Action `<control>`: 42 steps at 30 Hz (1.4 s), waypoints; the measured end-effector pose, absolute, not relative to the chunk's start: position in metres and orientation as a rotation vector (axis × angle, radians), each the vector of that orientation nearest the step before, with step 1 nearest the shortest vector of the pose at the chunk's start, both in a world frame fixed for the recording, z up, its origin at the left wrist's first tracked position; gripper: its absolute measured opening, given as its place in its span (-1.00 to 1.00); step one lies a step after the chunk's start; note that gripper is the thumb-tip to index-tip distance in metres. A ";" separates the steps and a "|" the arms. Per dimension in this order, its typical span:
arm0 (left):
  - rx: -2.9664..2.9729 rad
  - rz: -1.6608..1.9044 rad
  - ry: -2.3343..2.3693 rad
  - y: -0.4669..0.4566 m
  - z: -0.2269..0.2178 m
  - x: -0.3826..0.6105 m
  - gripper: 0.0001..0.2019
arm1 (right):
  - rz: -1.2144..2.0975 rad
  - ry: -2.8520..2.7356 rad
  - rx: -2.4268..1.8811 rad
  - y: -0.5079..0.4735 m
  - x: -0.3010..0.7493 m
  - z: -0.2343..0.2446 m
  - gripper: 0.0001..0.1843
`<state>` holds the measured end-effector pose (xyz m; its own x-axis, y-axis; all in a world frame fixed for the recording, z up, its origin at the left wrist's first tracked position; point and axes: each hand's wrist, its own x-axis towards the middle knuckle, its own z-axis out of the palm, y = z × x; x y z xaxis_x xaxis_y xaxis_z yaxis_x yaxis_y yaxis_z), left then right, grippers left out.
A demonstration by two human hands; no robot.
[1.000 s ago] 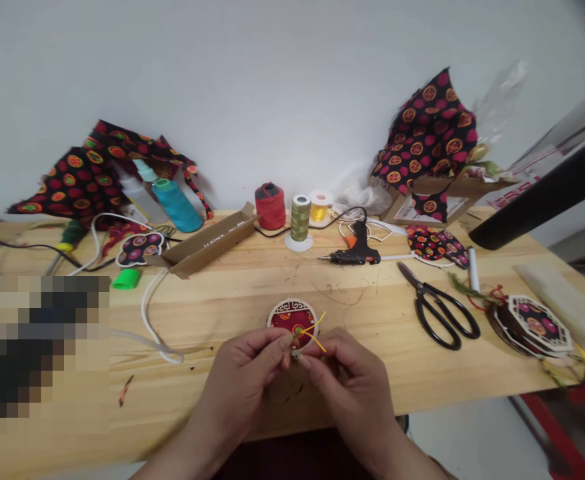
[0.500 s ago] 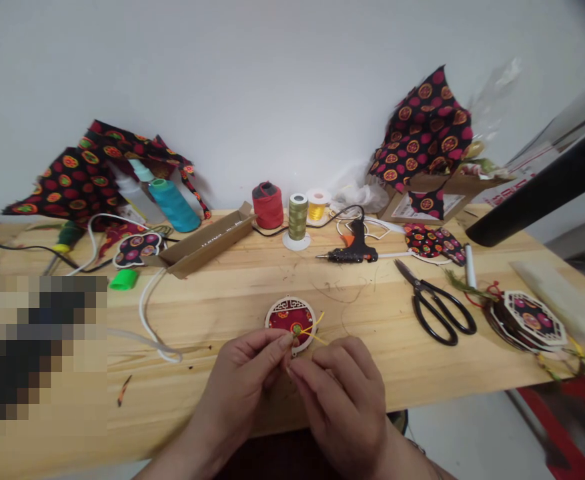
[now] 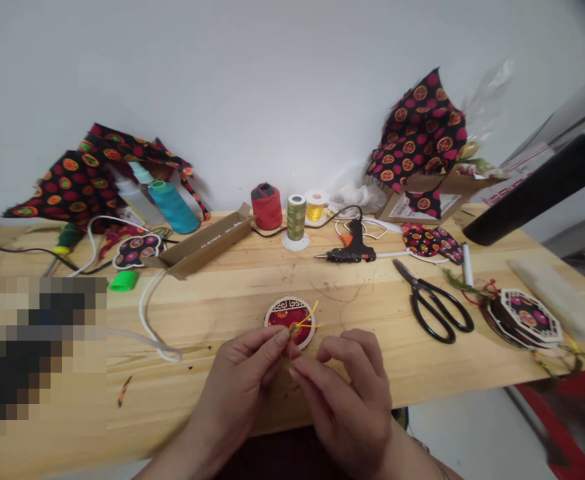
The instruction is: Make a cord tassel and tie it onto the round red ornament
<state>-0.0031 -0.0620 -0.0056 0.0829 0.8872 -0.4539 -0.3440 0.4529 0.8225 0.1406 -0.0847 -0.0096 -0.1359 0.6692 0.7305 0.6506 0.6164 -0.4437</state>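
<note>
My left hand is closed in a pinch on yellow thread, whose loose ends stick out to the right beside a small greenish knot or bead. My right hand is also closed, thumb against forefinger, just below and right of the left fingertips. A thin strand seems to run between the two hands, but its end is hidden in the right fingers. Behind the fingertips a round wooden-framed ornament with red patterned fabric lies flat on the table, its lower edge partly covered by my hands.
Black-handled scissors lie to the right, near a stack of octagonal ornaments. A glue gun rests beyond. Thread spools and a long cardboard box stand further back. A white cable curls at left.
My right fingers have opened out a little from the knuckles while the thumb and forefinger stay pinched. The yellow thread ends have swung slightly upward. The ornament has stayed in place.
</note>
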 end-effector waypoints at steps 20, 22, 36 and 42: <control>0.468 1.051 1.123 -0.058 -0.006 -0.003 -0.86 | 0.083 -1.875 -1.105 -0.085 0.139 -0.019 -0.84; 0.502 1.050 1.145 -0.059 -0.008 -0.003 -0.85 | 0.156 -1.844 -1.114 -0.084 0.140 -0.018 -0.81; 0.636 1.011 1.178 -0.062 -0.004 -0.003 -0.82 | 0.190 -1.567 -1.201 -0.065 0.143 -0.009 -0.70; 0.532 1.048 1.141 -0.060 -0.006 -0.003 -0.84 | 0.362 -1.597 -1.227 -0.079 0.149 -0.016 -0.81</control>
